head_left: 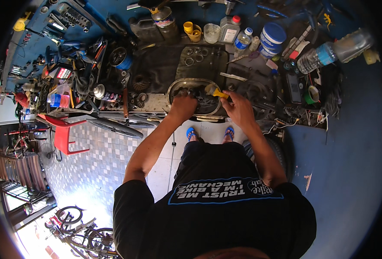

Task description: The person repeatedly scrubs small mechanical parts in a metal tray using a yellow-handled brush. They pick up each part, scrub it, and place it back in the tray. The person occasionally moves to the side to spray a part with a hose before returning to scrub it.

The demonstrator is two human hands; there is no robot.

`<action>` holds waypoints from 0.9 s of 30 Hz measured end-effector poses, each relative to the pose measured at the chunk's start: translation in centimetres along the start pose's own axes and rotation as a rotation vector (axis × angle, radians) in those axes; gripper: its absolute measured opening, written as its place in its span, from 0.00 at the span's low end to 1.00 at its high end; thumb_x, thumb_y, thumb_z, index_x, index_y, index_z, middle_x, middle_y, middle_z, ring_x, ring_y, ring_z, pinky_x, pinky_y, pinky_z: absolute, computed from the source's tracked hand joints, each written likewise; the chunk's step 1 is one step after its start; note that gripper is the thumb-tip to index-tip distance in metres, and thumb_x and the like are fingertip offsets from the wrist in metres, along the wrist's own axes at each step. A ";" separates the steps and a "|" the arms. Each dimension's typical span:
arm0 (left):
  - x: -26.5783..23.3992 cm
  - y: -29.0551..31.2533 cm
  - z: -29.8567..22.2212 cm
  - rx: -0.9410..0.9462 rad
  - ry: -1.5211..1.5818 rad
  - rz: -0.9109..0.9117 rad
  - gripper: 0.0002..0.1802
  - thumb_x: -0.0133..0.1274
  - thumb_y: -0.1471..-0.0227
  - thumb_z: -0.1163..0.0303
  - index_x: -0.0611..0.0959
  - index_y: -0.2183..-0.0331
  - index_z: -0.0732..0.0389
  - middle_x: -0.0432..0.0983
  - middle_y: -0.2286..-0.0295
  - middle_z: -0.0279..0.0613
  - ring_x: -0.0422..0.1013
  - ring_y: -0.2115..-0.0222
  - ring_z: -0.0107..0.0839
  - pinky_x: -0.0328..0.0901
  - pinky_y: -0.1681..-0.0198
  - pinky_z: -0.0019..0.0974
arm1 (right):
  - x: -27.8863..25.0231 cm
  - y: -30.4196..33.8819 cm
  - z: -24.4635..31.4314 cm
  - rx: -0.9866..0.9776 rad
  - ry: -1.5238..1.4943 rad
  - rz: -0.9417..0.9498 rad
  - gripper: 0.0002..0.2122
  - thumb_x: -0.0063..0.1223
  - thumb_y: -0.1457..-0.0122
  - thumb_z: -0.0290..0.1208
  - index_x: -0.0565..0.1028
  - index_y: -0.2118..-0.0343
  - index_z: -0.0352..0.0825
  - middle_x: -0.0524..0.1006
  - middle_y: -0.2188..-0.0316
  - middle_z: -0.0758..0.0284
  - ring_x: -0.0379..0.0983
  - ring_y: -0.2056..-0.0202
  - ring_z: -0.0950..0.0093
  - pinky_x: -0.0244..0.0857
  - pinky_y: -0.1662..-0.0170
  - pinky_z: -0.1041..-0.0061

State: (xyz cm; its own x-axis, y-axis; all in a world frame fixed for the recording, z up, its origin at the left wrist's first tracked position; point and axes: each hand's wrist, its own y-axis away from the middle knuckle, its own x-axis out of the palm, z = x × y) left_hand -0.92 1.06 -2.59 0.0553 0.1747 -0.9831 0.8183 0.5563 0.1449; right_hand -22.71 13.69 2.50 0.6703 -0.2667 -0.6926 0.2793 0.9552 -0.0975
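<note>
Right hand [239,108] clamped on a yellow-handled brush [215,91] over the oval metal tray [172,90]. Left hand [183,105] inside the tray on a dark greasy part [201,100]; grip unclear.

Daylight glares white past the parked bicycles [76,228] at lower left; the desk [156,64] is evenly lit, sharp; fisheye edges bend and darken.

Head view, looking down, workbench [156,64] near
</note>
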 end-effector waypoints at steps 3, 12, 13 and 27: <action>0.8 0.3 0.2 -0.016 0.041 -0.048 0.08 0.57 0.52 0.74 0.88 0.68 0.60 0.83 0.62 0.45 0.77 0.53 0.47 0.74 0.50 0.49 | -0.8 -0.4 -0.2 -0.040 -0.010 0.013 0.17 0.64 0.38 0.38 0.81 0.50 0.33 0.84 0.62 0.54 0.83 0.71 0.62 0.75 0.67 0.67; -1.3 0.1 1.0 -0.271 0.467 -0.166 0.12 0.64 0.49 0.70 0.82 0.61 0.60 0.82 0.65 0.45 0.80 0.63 0.44 0.76 0.57 0.44 | -0.6 -1.3 -0.9 -0.175 0.097 0.042 0.16 0.64 0.39 0.44 0.82 0.58 0.36 0.83 0.72 0.60 0.82 0.72 0.63 0.75 0.69 0.65; -1.3 0.1 1.3 -0.275 0.582 -0.297 0.11 0.63 0.48 0.72 0.81 0.62 0.60 0.82 0.67 0.44 0.80 0.66 0.42 0.76 0.59 0.42 | -0.6 -1.5 -0.6 -0.177 0.089 0.059 0.16 0.64 0.39 0.44 0.82 0.59 0.36 0.83 0.72 0.60 0.82 0.72 0.63 0.75 0.70 0.66; 1.6 0.3 2.2 -0.697 2.031 -0.350 0.17 0.62 0.44 0.78 0.77 0.53 0.66 0.82 0.65 0.43 0.78 0.68 0.32 0.77 0.66 0.37 | 4.2 -6.5 -3.1 -0.007 -0.009 0.146 0.19 0.60 0.39 0.53 0.81 0.65 0.39 0.82 0.73 0.59 0.82 0.68 0.58 0.73 0.65 0.61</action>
State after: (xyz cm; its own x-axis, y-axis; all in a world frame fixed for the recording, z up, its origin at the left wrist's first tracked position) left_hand 0.69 -0.24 -4.31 -0.9079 0.1525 0.3905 0.3492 0.7906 0.5031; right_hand -23.86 6.79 -2.04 0.7095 -0.1262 -0.6933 0.1738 0.9848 -0.0013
